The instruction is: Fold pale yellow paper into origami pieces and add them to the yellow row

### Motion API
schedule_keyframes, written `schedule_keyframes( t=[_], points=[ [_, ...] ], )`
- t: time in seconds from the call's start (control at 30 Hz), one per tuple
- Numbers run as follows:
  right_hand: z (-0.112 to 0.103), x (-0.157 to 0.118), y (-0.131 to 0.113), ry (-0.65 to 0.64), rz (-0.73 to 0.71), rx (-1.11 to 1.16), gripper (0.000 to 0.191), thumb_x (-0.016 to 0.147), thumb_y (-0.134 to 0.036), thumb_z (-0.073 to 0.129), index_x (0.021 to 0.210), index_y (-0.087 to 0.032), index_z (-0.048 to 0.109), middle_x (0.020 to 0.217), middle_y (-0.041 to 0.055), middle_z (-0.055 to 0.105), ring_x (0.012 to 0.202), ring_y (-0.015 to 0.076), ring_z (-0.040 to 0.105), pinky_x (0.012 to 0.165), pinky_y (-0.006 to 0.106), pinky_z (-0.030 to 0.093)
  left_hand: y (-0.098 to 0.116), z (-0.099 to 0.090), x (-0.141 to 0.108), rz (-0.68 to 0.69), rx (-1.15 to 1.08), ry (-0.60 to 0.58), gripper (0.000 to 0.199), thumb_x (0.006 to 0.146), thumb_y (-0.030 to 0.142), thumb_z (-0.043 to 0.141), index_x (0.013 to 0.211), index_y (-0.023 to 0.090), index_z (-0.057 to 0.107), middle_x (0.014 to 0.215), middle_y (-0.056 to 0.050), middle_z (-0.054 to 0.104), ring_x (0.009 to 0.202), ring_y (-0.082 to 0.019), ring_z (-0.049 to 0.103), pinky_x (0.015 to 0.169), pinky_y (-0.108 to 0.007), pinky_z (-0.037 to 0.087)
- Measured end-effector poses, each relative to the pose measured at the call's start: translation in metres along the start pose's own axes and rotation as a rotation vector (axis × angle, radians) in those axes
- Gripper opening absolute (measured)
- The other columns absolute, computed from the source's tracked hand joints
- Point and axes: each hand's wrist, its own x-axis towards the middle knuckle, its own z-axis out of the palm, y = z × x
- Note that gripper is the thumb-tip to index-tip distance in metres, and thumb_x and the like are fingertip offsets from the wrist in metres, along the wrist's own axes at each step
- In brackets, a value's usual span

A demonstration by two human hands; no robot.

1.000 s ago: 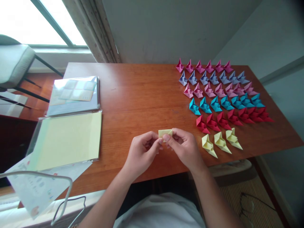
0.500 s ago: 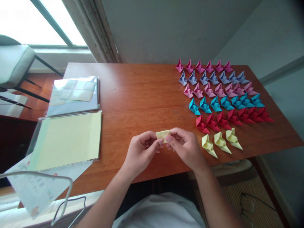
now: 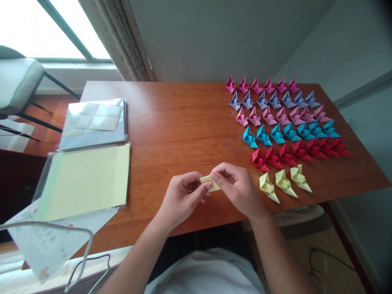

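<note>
A small folded piece of pale yellow paper [image 3: 216,187] is held over the front part of the table, between both hands. My left hand [image 3: 183,198] pinches its left end between thumb and fingers. My right hand [image 3: 235,185] is closed on its upper right edge, thumb on top, and its fingers hide part of the paper. To the right of my right hand lie three finished pale yellow origami pieces [image 3: 284,183] in a short row. Behind them is a row of red origami pieces [image 3: 286,156].
Further back on the wooden table [image 3: 171,126] stand rows of blue [image 3: 277,134], pink [image 3: 269,116], lilac [image 3: 275,99] and magenta origami pieces [image 3: 256,85]. On the left lie a pack of yellow paper [image 3: 88,179] and a plastic-wrapped pack [image 3: 94,136]. A pale cable [image 3: 88,241] curves at lower left.
My right hand has shifted slightly left and up along the folded paper. The paper has tilted, its right end now lower. My left hand keeps its pinch.
</note>
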Motion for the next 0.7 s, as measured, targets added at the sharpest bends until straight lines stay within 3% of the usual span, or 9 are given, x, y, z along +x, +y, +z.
schedule_keyframes(
  t=[0.2, 0.4, 0.53, 0.7],
  points=[
    [0.001, 0.001, -0.001, 0.042, -0.105, -0.153, 0.025, 0.098, -0.032, 0.061, 0.077, -0.02, 0.066, 0.068, -0.0019, 0.063, 0.061, 0.0118, 0.054, 0.057, 0.025, 0.039, 0.007, -0.001, -0.001, 0.0, 0.008, -0.034, 0.032, 0.085, 0.041, 0.075, 0.07, 0.013, 0.067, 0.057, -0.002, 0.065, 0.053, -0.011, 0.058, 0.052, -0.018, 0.043],
    [0.001, 0.003, 0.0, -0.013, -0.045, -0.062, 0.019, 0.096, -0.036, 0.063, 0.087, -0.02, 0.069, 0.08, 0.0006, 0.07, 0.073, 0.0145, 0.063, 0.064, 0.025, 0.046, 0.008, -0.003, -0.001, 0.018, -0.002, 0.023, 0.035, 0.09, 0.043, 0.069, 0.074, 0.012, 0.072, 0.057, -0.002, 0.067, 0.053, -0.01, 0.058, 0.051, -0.017, 0.044],
    [0.007, 0.0, 0.006, 0.042, -0.031, 0.003, 0.014, 0.095, -0.033, 0.065, 0.09, -0.021, 0.07, 0.083, 0.0014, 0.072, 0.074, 0.0157, 0.065, 0.066, 0.026, 0.05, 0.006, -0.002, 0.001, 0.017, -0.067, 0.099, 0.03, 0.088, 0.04, 0.073, 0.075, 0.013, 0.073, 0.062, -0.002, 0.068, 0.056, -0.01, 0.061, 0.052, -0.016, 0.046],
    [0.003, 0.0, 0.008, 0.042, -0.033, -0.045, 0.015, 0.095, -0.031, 0.064, 0.088, -0.02, 0.07, 0.083, 0.0019, 0.072, 0.075, 0.0162, 0.066, 0.067, 0.027, 0.052, 0.009, -0.001, 0.002, -0.033, -0.123, 0.038, 0.024, 0.084, 0.036, 0.077, 0.084, 0.012, 0.074, 0.067, -0.002, 0.071, 0.06, -0.011, 0.065, 0.055, -0.017, 0.049]
  ],
)
